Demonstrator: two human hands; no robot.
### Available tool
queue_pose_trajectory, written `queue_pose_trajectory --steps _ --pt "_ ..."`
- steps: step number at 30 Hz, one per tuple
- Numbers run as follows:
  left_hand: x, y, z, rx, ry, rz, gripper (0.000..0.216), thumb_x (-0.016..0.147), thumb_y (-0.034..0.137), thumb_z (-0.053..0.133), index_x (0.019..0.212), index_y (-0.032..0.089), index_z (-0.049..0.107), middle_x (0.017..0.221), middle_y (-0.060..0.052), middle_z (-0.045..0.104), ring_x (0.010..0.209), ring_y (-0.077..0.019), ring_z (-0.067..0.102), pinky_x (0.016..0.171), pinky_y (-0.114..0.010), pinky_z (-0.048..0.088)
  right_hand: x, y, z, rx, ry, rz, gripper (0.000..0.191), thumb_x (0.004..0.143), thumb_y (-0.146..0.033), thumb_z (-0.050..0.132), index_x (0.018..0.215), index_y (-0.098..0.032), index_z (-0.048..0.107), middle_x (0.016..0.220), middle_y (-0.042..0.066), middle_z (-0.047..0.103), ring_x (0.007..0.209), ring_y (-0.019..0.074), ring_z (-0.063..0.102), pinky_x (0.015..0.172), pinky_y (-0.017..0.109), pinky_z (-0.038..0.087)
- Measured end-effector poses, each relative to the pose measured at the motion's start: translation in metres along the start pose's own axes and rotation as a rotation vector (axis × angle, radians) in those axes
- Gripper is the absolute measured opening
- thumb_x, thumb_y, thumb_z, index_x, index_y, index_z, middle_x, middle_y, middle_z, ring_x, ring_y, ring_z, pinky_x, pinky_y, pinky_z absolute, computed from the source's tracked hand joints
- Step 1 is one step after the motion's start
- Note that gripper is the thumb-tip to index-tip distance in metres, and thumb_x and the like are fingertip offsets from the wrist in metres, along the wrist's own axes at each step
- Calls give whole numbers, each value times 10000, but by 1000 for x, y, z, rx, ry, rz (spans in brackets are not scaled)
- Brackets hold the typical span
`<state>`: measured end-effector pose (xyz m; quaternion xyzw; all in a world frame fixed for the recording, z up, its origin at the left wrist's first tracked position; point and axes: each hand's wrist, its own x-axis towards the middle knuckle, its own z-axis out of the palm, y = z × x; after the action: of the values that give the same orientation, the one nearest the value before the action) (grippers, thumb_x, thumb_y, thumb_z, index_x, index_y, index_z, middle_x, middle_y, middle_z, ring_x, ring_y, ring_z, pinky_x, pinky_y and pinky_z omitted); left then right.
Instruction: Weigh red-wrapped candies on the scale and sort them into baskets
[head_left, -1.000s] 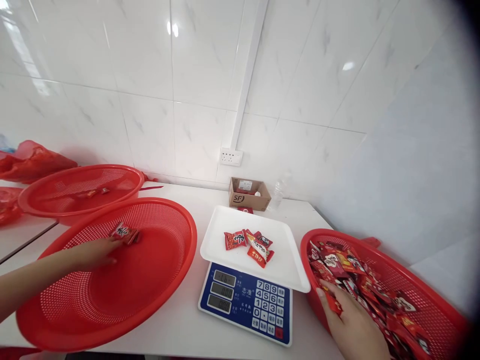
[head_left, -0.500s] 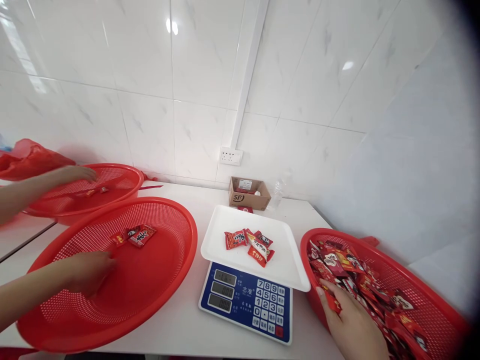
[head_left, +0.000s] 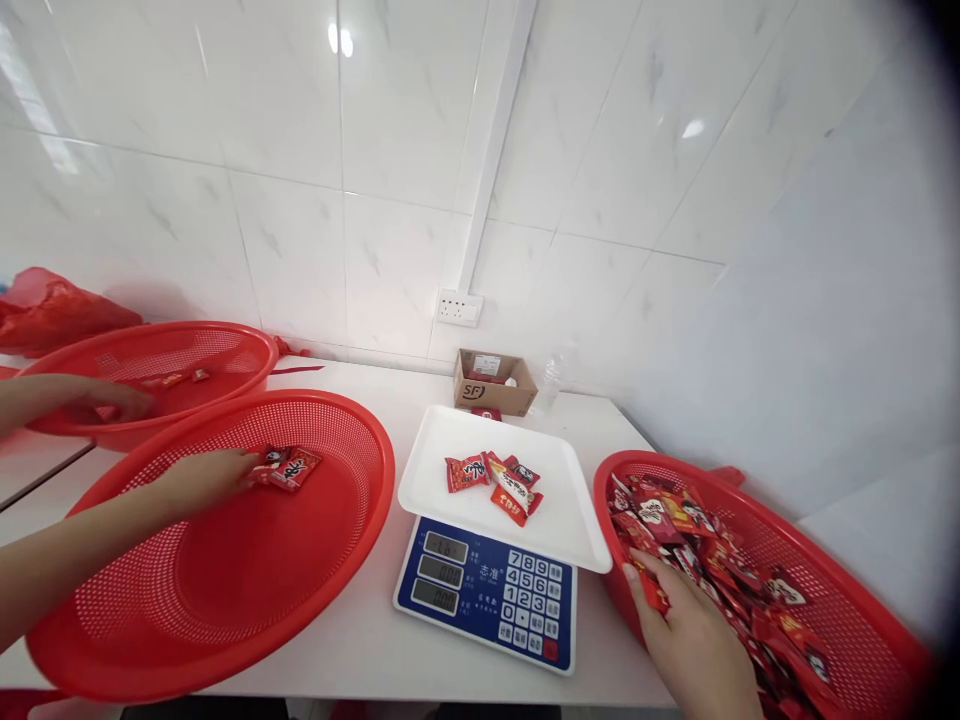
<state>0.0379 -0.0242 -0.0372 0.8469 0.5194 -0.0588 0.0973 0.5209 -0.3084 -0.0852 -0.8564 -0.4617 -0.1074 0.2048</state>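
Observation:
My left hand (head_left: 201,478) reaches into the near red mesh basket (head_left: 352,540), fingers stretched out and touching a few red candy packets (head_left: 291,467) on its far slope. My right hand (head_left: 694,640) rests in the right red basket (head_left: 847,590), which is heaped with red candy packets (head_left: 720,570). Its thumb and fingers are closed on one red packet (head_left: 651,592) at the near rim. Between the baskets a blue digital scale (head_left: 486,592) carries a white tray (head_left: 570,520) with a few candy packets (head_left: 495,477).
Another person's hand (head_left: 90,400) reaches into a second red basket (head_left: 225,345) at the far left, where a few packets lie. A red plastic bag (head_left: 52,310) sits behind it. A small cardboard box (head_left: 491,385) and a clear bottle (head_left: 551,380) stand by the tiled wall.
My left hand let go of the packets, drew back, then reached forward to touch them again. Another person's hand came into the far basket. My right hand stayed put.

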Motion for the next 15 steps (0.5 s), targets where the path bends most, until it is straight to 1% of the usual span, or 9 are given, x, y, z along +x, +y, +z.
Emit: queue_pose_trajectory --steps 2,3,5,6,8,9,11,13,15 --pt "5 12 2 45 22 96 400 990 326 333 1187 126 617 1197 -165 656 1096 -340 605 904 -434 440 0 -2 -2 -5 -9 22 475 893 -468 362 1110 -184 674 1159 125 712 990 311 678 723 398 551" --pt "8 18 6 65 21 163 394 984 329 367 1268 168 588 1321 -148 599 1211 -327 538 996 -433 382 0 -4 -3 -8 -15 36 479 894 -466 357 1115 -184 674 1162 125 710 997 310 676 724 397 552" --pt "13 27 16 95 -8 287 425 949 280 470 1371 289 523 1518 -54 433 1403 -273 337 1137 -396 198 0 -7 -5 -14 -26 57 476 899 -463 355 1118 -189 675 1171 123 706 1009 304 673 738 393 552" --pt "17 29 21 110 -33 329 464 927 230 506 1379 335 514 1552 -11 383 1444 -251 263 1162 -380 128 0 -9 -7 -15 -32 61 474 903 -462 354 1125 -191 673 1178 121 703 1017 303 669 754 395 550" --pt "24 28 28 137 -77 355 541 893 111 504 1367 371 524 1546 23 385 1459 -233 234 1168 -379 101 0 -12 -10 -12 -49 61 474 912 -458 348 1135 -191 670 1193 116 697 1043 302 659 793 401 544" --pt "27 26 29 150 -86 346 577 880 53 480 1367 359 529 1533 17 405 1453 -236 252 1163 -385 119 0 -14 -11 -12 -55 64 479 915 -457 342 1142 -189 668 1197 115 695 1053 303 654 800 404 541" --pt "35 18 28 170 -74 308 608 874 -32 397 1378 280 531 1514 -28 431 1441 -260 281 1150 -409 151 -1 -16 -14 -11 -62 64 487 918 -447 332 1148 -180 668 1195 116 695 1064 303 649 800 402 540" --pt "43 9 23 178 -38 275 600 886 -76 302 1383 176 525 1504 -81 438 1436 -290 280 1143 -439 152 -1 -18 -15 -15 -62 64 490 918 -437 328 1153 -174 668 1193 118 696 1063 297 649 798 396 540" --pt "49 4 18 172 -7 253 585 892 -92 261 1363 118 537 1487 -104 455 1429 -294 291 1141 -441 150 -1 -19 -16 -21 -61 66 484 919 -430 331 1162 -178 665 1191 113 697 1061 291 651 803 392 539"
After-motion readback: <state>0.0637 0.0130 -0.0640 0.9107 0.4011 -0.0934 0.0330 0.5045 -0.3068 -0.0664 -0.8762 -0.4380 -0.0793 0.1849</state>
